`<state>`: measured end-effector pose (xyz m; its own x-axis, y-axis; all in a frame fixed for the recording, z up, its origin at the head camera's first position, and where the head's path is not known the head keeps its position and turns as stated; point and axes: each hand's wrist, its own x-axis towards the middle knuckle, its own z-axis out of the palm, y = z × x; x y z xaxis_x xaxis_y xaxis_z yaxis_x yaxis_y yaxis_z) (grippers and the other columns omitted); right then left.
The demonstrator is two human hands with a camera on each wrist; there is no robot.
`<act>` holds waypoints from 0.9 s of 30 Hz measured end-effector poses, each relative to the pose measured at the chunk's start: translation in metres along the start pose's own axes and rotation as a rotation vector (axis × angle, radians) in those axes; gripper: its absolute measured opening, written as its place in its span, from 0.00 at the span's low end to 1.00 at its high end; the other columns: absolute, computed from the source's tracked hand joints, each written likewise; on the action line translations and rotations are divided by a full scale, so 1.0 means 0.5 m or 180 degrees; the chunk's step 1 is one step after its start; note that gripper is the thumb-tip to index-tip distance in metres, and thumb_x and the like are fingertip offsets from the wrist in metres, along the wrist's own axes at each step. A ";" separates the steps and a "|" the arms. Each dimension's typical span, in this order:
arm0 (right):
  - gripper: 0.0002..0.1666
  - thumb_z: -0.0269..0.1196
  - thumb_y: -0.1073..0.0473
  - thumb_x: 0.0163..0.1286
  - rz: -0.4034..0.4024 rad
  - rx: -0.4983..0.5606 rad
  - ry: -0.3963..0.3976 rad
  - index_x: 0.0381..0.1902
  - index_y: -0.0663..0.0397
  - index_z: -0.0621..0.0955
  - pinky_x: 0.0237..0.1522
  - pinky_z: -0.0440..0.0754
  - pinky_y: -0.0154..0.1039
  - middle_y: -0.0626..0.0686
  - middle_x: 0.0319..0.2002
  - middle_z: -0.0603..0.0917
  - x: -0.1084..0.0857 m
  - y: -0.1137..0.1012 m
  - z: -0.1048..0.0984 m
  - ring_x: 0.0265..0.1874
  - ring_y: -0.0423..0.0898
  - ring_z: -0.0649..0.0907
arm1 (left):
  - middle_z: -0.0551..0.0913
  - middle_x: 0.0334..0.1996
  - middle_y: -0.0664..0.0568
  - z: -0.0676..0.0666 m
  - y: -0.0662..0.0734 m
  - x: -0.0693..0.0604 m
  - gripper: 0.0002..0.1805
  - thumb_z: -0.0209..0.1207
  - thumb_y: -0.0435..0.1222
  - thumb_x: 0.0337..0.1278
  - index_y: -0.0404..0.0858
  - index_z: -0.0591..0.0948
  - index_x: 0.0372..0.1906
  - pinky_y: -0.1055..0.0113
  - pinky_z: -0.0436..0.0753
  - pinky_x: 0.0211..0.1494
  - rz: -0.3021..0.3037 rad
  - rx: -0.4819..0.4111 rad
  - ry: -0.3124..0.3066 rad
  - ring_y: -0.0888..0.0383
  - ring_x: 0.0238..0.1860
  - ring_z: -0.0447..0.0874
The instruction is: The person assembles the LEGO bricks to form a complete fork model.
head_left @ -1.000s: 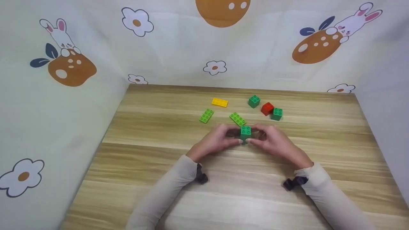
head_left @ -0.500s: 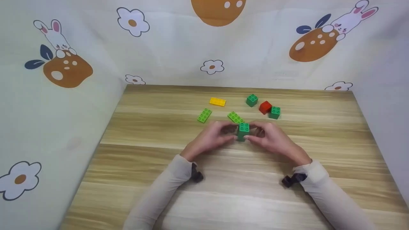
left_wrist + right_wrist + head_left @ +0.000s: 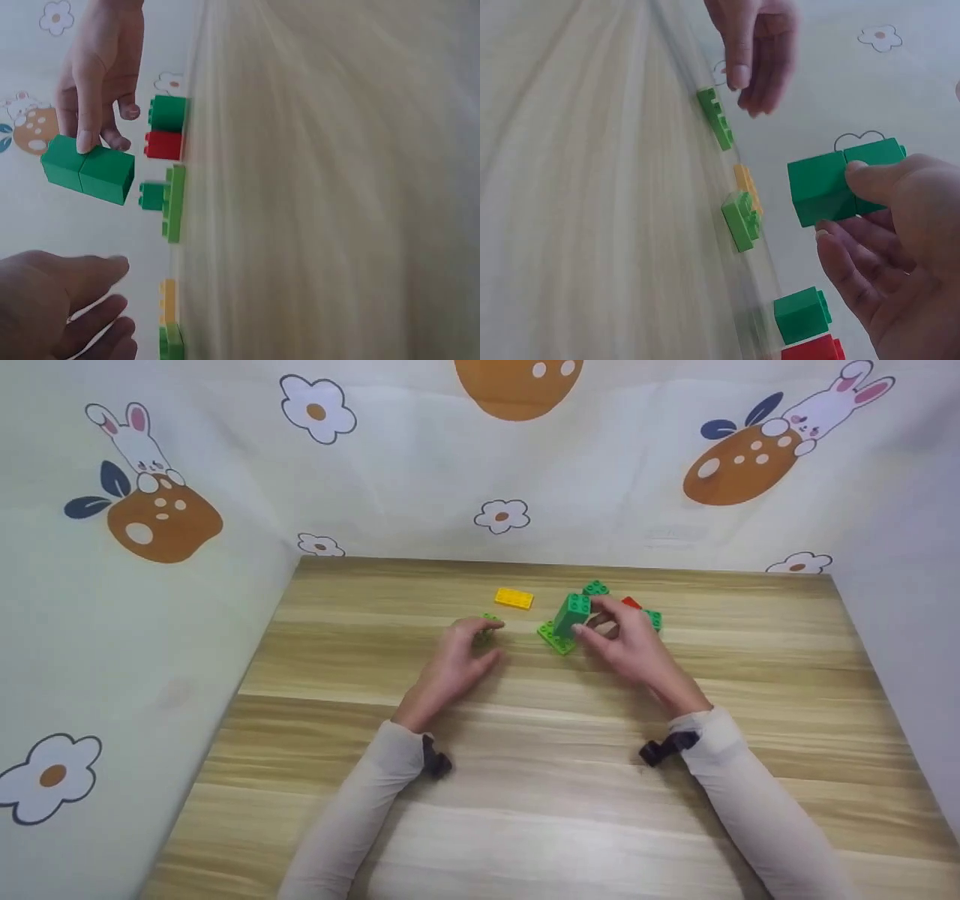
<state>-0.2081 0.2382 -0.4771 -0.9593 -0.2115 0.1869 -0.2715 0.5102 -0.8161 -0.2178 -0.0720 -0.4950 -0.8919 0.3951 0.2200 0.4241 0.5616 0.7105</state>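
The right hand (image 3: 634, 643) pinches a tilted stack of two green plastic cubes (image 3: 571, 616) above the wood-grain table (image 3: 525, 780), left hand (image 3: 448, 661) loose and empty, and any slackening fingertips could drop it

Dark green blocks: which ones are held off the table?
The joined pair, pinched in the right hand; the other two dark green blocks stand singly on the table.

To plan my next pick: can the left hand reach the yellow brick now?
Probably yes: the left hand holds nothing, the yellow brick lies uncovered, with only a flat lime brick along the way.
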 end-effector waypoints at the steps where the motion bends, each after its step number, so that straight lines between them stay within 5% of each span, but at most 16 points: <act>1: 0.28 0.72 0.50 0.76 0.0032 0.0016 0.0020 0.67 0.57 0.81 0.44 0.89 0.30 0.57 0.50 0.91 0.007 0.000 0.002 0.48 0.50 0.90 | 0.87 0.63 0.39 -0.003 -0.006 -0.001 0.23 0.73 0.31 0.65 0.33 0.85 0.64 0.49 0.80 0.76 -0.0044 0.0023 0.0056 0.41 0.66 0.84; 9: 0.29 0.69 0.55 0.79 0.0102 -0.0166 0.0120 0.70 0.63 0.78 0.56 0.91 0.50 0.61 0.52 0.90 0.061 0.012 0.027 0.52 0.55 0.89 | 0.87 0.62 0.37 -0.016 -0.034 0.000 0.25 0.75 0.33 0.61 0.32 0.85 0.63 0.49 0.81 0.73 -0.0413 0.0086 0.0182 0.42 0.65 0.84; 27: 0.32 0.68 0.54 0.79 0.0421 -0.0273 -0.0010 0.75 0.60 0.75 0.67 0.87 0.55 0.61 0.61 0.86 0.090 0.033 0.050 0.58 0.55 0.87 | 0.88 0.60 0.40 -0.019 -0.046 0.003 0.23 0.73 0.32 0.65 0.32 0.85 0.63 0.52 0.85 0.70 -0.0452 0.0155 0.0156 0.46 0.61 0.87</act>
<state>-0.2541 0.2163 -0.4959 -0.9870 -0.1401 0.0791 -0.1484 0.6032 -0.7837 -0.2304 -0.0911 -0.5045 -0.9495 0.2740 0.1528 0.2992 0.6443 0.7039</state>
